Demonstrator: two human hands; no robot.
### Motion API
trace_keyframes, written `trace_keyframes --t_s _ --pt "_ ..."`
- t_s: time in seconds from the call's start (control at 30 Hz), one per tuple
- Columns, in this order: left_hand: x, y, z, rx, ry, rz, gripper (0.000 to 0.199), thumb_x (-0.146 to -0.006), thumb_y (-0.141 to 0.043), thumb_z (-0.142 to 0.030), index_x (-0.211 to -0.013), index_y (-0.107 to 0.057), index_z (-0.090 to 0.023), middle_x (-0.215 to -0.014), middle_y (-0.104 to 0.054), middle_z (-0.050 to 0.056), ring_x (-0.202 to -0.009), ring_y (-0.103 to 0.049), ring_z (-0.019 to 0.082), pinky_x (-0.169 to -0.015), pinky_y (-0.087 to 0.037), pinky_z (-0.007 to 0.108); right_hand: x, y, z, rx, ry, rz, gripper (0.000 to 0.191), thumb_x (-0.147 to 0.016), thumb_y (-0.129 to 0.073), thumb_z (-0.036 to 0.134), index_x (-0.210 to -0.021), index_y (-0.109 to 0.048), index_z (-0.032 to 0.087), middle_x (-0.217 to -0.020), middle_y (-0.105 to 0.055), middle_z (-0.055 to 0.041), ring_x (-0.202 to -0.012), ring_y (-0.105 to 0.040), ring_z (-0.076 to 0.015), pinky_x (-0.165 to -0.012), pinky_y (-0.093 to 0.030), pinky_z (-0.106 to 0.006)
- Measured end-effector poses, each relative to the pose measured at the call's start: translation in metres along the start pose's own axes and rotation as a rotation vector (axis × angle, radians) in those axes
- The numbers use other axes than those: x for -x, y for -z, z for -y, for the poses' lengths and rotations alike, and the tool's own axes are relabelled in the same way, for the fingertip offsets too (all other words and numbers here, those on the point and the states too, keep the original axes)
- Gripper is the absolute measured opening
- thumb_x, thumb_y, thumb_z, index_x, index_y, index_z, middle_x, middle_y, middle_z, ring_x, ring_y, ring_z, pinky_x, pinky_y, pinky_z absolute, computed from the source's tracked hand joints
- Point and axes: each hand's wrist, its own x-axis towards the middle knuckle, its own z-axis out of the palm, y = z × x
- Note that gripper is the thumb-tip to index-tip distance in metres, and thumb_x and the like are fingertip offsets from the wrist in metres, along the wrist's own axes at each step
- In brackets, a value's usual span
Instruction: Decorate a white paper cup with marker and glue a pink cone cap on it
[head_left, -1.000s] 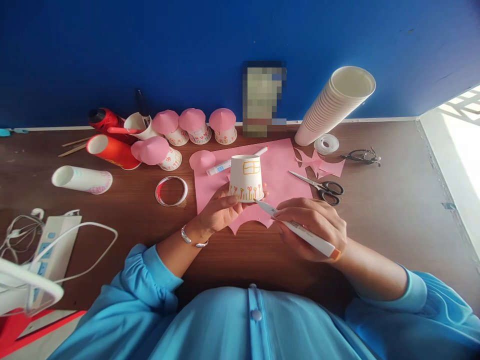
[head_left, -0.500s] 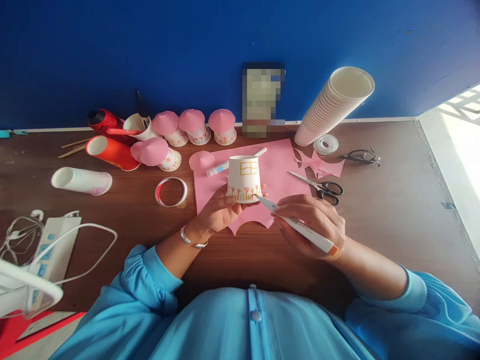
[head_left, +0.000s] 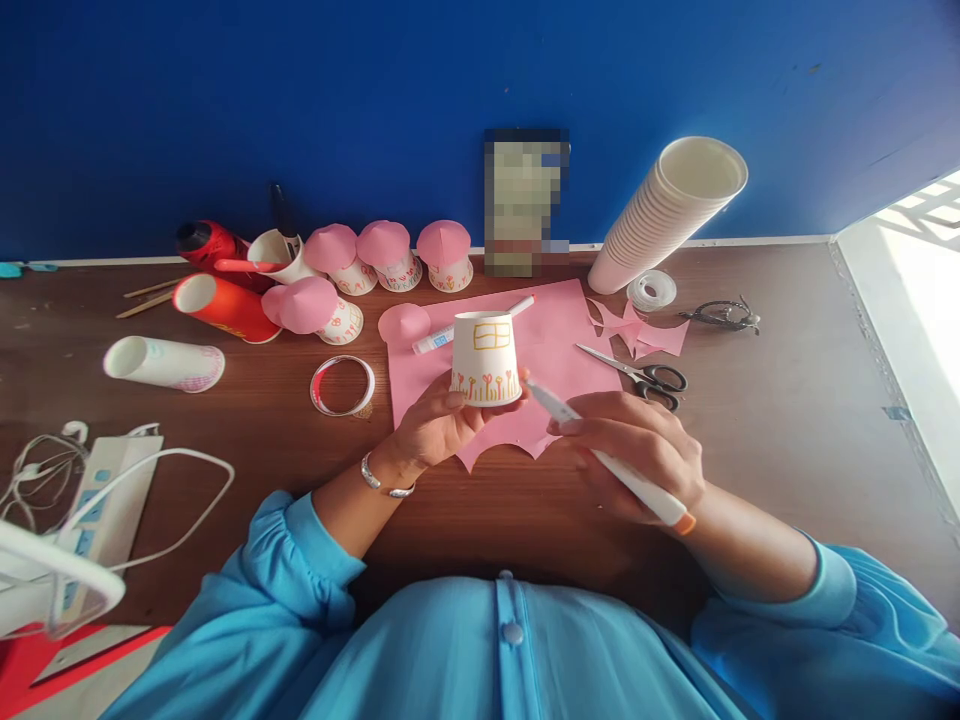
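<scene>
My left hand (head_left: 439,425) holds an upside-down white paper cup (head_left: 485,362) from below and the side, its fingers partly hidden behind it. On the cup's wall are a yellow window drawing and a row of small red and yellow flowers with grass along the lower rim. Gripped in my right hand (head_left: 637,450) is a white marker pen (head_left: 637,492) with an orange end. The marker's tip is just right of the cup, and a small gap seems to lie between them. Beneath the cup lies a pink paper sheet (head_left: 559,340) with scalloped cut edges.
Decorated cups with pink cone tops (head_left: 386,245) stand at the back left. Scissors (head_left: 637,375), pink scraps (head_left: 637,325), clear tape (head_left: 651,290) and a tall cup stack (head_left: 667,210) are on the right. A tape ring (head_left: 343,387) and a power strip (head_left: 112,500) lie left.
My right hand has drawn the marker back to the right, its tip leaving the cup's lower edge. The cup has shifted or turned slightly left in my left hand.
</scene>
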Motion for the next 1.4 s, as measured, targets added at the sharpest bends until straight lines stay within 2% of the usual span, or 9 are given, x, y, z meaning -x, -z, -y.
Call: trace_keyframes --t_s 0.1,0.2,0.4,0.6,0.77,0.93,1.1,1.23,1.4 --pt "0.001 0.000 -0.003 -0.004 0.040 0.019 0.075 -0.074 -0.086 -0.044 -0.143 -0.065 -0.021 -0.125 -0.081 0.014 -0.128 -0.073 0.041 -0.117 -0.051 0.059 0.005 -0.003 -0.003 -0.049 -0.072 -0.042 0.039 -0.100 -0.059 0.005 -0.134 -0.064 0.023 -0.099 -0.083 -0.0076 -0.084 -0.084 -0.0203 -0.067 -0.071 -0.031" --pt "0.002 0.000 -0.006 -0.003 0.099 0.072 0.067 -0.077 -0.085 -0.048 -0.136 -0.069 -0.020 -0.125 -0.080 0.016 -0.124 -0.075 0.042 -0.118 -0.050 0.062 0.008 -0.011 -0.009 -0.114 -0.189 -0.075 0.041 -0.100 -0.071 0.014 -0.137 -0.057 0.024 -0.125 -0.081 -0.0149 -0.112 -0.083 -0.0277 -0.086 -0.073 -0.043" --pt "0.004 0.002 -0.008 -0.002 0.186 0.197 0.063 -0.079 -0.086 -0.052 -0.129 -0.073 -0.016 -0.123 -0.080 0.018 -0.114 -0.078 0.039 -0.107 -0.057 0.055 0.008 -0.029 -0.022 -0.196 -0.213 -0.035 0.073 -0.089 -0.090 0.030 -0.146 -0.044 0.029 -0.161 -0.060 -0.0203 -0.152 -0.058 -0.0358 -0.118 -0.059 -0.062" --pt "0.003 0.002 -0.004 -0.054 0.150 0.226 0.067 -0.080 -0.086 -0.053 -0.135 -0.071 -0.017 -0.131 -0.077 0.020 -0.126 -0.072 0.042 -0.108 -0.055 0.057 0.009 -0.031 -0.023 -0.113 -0.240 -0.015 0.063 -0.093 -0.083 0.024 -0.144 -0.047 0.028 -0.155 -0.064 -0.0207 -0.144 -0.066 -0.0356 -0.113 -0.061 -0.061" --pt "-0.002 0.001 -0.001 -0.174 -0.035 0.084 0.074 -0.074 -0.093 -0.058 -0.135 -0.072 -0.023 -0.141 -0.072 0.015 -0.130 -0.067 0.038 -0.110 -0.054 0.052 0.009 -0.027 -0.028 -0.039 -0.196 0.027 0.063 -0.093 -0.079 0.020 -0.145 -0.046 0.028 -0.158 -0.062 -0.0203 -0.146 -0.063 -0.0366 -0.111 -0.061 -0.063" --pt "-0.002 0.001 0.004 -0.301 -0.115 0.028 0.069 -0.070 -0.099 -0.042 -0.133 -0.073 -0.028 -0.138 -0.074 0.010 -0.130 -0.067 0.036 -0.105 -0.056 0.047 0.010 -0.027 -0.031 -0.022 -0.167 0.042 0.069 -0.091 -0.080 0.016 -0.150 -0.045 0.026 -0.158 -0.061 -0.0206 -0.146 -0.063 -0.0364 -0.111 -0.061 -0.062" --pt "0.000 0.001 0.003 -0.164 -0.026 0.045 0.059 -0.077 -0.094 -0.047 -0.128 -0.075 -0.023 -0.124 -0.080 0.012 -0.123 -0.074 0.037 -0.110 -0.055 0.053 0.013 -0.029 -0.034 -0.143 -0.241 0.006 0.078 -0.088 -0.089 0.026 -0.153 -0.045 0.028 -0.162 -0.058 -0.0194 -0.151 -0.059 -0.0360 -0.117 -0.057 -0.061" --pt "0.000 0.000 -0.002 -0.026 0.068 0.097 0.061 -0.080 -0.086 -0.057 -0.125 -0.074 -0.016 -0.128 -0.079 0.021 -0.137 -0.067 0.046 -0.118 -0.050 0.062 0.018 -0.034 -0.039 -0.198 -0.371 -0.037 0.081 -0.088 -0.089 0.027 -0.155 -0.044 0.028 -0.161 -0.059 -0.0185 -0.149 -0.060 -0.0334 -0.111 -0.062 -0.056" --pt "-0.001 -0.003 -0.005 0.003 0.102 0.085 0.068 -0.081 -0.081 -0.058 -0.133 -0.070 -0.016 -0.138 -0.076 0.021 -0.144 -0.062 0.048 -0.122 -0.047 0.065 0.021 -0.037 -0.043 -0.271 -0.457 -0.047 0.077 -0.086 -0.091 0.028 -0.151 -0.049 0.029 -0.156 -0.063 -0.0162 -0.143 -0.065 -0.0315 -0.109 -0.064 -0.054"
